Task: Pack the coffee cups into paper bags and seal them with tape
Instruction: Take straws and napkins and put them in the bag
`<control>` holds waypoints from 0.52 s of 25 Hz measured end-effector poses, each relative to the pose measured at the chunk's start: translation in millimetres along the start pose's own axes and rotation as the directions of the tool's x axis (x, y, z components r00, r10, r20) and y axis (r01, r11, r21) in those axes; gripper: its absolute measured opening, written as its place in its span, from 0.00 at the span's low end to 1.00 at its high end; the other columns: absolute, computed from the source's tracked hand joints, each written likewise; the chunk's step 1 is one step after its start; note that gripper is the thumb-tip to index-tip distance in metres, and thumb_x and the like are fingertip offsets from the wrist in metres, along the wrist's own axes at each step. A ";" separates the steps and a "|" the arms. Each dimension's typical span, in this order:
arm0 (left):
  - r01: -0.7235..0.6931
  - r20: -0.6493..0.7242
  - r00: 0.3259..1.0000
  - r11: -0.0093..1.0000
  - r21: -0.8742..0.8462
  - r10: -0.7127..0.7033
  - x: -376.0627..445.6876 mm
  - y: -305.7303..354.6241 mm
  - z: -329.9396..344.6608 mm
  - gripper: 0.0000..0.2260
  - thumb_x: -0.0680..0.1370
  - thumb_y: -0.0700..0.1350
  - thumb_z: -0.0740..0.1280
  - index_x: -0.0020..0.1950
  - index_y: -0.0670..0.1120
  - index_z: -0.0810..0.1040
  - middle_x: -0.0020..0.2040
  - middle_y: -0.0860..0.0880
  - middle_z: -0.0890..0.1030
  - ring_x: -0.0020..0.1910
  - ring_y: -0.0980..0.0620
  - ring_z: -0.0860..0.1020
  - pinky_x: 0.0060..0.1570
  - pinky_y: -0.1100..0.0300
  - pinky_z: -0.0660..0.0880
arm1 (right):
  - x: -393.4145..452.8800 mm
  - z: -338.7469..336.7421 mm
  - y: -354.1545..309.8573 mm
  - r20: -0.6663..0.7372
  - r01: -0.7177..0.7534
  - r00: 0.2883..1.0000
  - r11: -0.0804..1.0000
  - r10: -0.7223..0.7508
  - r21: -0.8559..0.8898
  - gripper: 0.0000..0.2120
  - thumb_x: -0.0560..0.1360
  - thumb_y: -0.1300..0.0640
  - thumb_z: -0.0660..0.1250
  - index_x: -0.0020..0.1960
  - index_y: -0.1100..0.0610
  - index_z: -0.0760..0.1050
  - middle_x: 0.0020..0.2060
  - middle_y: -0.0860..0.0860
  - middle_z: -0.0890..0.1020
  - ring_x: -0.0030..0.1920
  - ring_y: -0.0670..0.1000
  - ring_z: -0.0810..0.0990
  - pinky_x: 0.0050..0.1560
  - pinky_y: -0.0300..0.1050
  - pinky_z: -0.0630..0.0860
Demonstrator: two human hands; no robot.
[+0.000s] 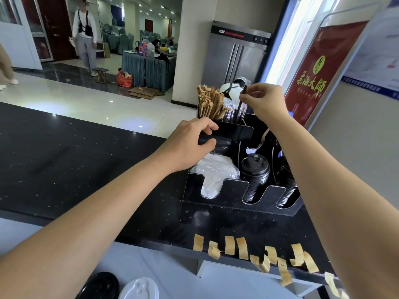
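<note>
Black counter, frame centre: my left hand grips the organizer; my right hand pinches a straw, which I'd draw straight up.

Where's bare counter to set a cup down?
Bare: the black counter left of the organizer, under the left arm. Narrow strip between organizer and tape strips. Crowded: the organizer, with both hands on it, and the front edge with its tape.

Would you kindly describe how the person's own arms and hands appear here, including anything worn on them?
Both forearms are bare from the bottom edge of the picture to the wrists; no sleeve shows. The left hand and the right hand wear no gloves, and no watch, bracelet or ring shows. The fingers are uncovered, with short nails where visible.
</note>
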State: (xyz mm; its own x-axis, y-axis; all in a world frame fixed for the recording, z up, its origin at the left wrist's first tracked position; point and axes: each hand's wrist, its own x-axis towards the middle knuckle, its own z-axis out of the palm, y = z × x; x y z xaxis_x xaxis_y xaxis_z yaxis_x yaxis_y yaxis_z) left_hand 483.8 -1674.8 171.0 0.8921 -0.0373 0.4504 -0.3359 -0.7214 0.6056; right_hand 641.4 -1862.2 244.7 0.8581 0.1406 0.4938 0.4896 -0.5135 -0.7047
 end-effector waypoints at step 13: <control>0.009 -0.008 1.000 1.000 -0.017 -0.009 -5.5 -7.6 -5.1 0.14 0.81 0.48 0.67 0.67 0.52 0.76 0.58 0.54 0.79 0.62 0.52 0.73 0.59 0.58 0.70 | 18.3 30.3 42.6 0.084 -0.116 0.986 0.956 0.143 -0.269 0.04 0.73 0.57 0.77 0.46 0.53 0.83 0.37 0.48 0.81 0.43 0.52 0.79 0.50 0.47 0.79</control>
State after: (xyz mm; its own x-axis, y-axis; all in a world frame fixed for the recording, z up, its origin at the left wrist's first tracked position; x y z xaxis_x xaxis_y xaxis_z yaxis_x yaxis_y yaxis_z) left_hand 479.9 -1665.6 167.3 0.8929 -0.0253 0.4496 -0.3326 -0.7101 0.6206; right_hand 682.6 -1855.9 208.3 0.9293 0.1363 0.3434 0.3272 -0.7352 -0.5937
